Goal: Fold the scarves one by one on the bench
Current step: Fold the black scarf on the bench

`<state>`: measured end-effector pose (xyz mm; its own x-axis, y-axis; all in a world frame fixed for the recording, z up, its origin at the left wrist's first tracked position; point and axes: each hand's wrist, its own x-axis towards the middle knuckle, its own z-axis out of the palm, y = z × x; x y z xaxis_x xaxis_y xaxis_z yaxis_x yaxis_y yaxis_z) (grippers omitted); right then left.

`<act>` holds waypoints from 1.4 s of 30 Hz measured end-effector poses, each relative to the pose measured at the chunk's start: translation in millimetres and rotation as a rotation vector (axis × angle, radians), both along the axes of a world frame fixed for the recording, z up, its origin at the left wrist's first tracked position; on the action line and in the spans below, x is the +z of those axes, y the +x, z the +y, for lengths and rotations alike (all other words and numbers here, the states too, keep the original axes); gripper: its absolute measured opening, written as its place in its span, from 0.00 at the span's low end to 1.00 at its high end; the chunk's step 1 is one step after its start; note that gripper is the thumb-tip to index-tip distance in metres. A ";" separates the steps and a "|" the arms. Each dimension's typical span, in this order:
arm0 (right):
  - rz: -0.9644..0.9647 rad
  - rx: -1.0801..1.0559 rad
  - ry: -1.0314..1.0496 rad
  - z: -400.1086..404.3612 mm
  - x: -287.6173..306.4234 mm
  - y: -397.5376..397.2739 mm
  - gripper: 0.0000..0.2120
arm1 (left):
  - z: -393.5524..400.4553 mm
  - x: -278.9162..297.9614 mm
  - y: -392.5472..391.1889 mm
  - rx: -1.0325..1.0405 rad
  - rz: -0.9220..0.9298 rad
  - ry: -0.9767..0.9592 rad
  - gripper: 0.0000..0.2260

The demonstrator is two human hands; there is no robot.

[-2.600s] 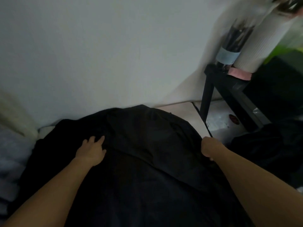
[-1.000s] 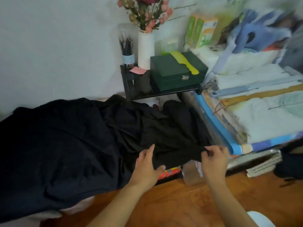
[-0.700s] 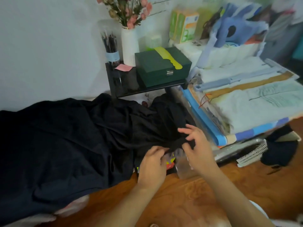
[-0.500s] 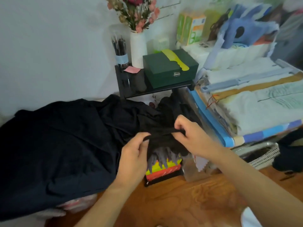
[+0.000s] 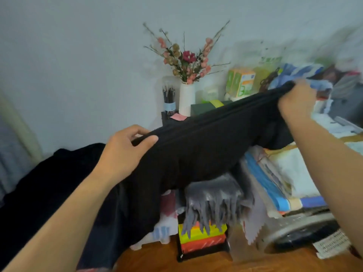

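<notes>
**Black scarf lifted and stretched between both hands**

The left hand (image 5: 125, 152) pinched one end of the black scarf (image 5: 206, 146), thumb on top and fingers curled beneath; the right hand (image 5: 296, 103) gripped the other end in a closed fist, higher and farther away; the cloth ran taut between them as a bunched band, its lower edge sagging. Half a second earlier the hands had been close together, working the hem low over the boxes; now they were spread wide and raised, so the scarf hung clear, lifted off whatever lay beneath. Its left part seemed to merge with the dark cloth heap (image 5: 49, 193) at the left, though where one ended was hard to tell. Behind stood the vase (image 5: 186, 99); below hung a grey fringe (image 5: 214, 205). Judged from this, the scarf was being straightened before a first fold; no fold was yet made.
</notes>
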<state>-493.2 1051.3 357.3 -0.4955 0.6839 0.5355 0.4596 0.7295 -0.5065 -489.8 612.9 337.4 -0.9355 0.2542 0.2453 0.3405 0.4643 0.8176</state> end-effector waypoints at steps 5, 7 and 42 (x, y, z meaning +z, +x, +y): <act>-0.407 0.199 0.074 -9.5 61.6 -2.6 0.09 | 9.5 28.1 -4.9 -0.260 -0.089 -0.231 0.06; -0.669 0.218 0.188 -10.6 58.3 6.4 0.11 | 17.7 13.2 -0.5 -0.417 -0.187 -0.311 0.04; -0.660 1.056 -0.447 -226.7 -114.0 131.3 0.09 | 0.3 -120.7 65.6 -0.557 -0.540 -0.071 0.03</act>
<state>-361.9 824.7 243.3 -0.9744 -0.1354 -0.1794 0.0288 0.7163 -0.6971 -424.2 613.2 216.6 -0.6507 0.7196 -0.2424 0.1017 0.3990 0.9113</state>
